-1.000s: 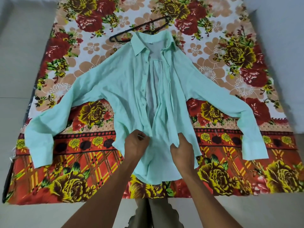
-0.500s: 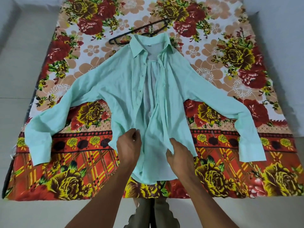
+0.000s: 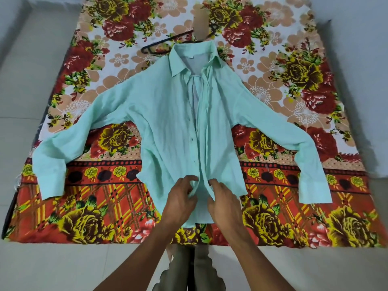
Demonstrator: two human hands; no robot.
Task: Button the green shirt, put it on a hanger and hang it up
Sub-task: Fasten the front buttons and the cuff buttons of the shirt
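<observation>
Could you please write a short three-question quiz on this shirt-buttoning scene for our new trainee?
1. True or false: the hanger is already inside the green shirt.
2. Where on the shirt do the left hand and right hand work? A. collar B. lower front edges C. a cuff
3. What does the shirt lie on?

Key
1. False: it lies beyond the collar, partly under it.
2. B: each hand pinches one front edge near the hem.
3. A flowered sheet.

no readable text, labels, brands or numbers on anything in view
</observation>
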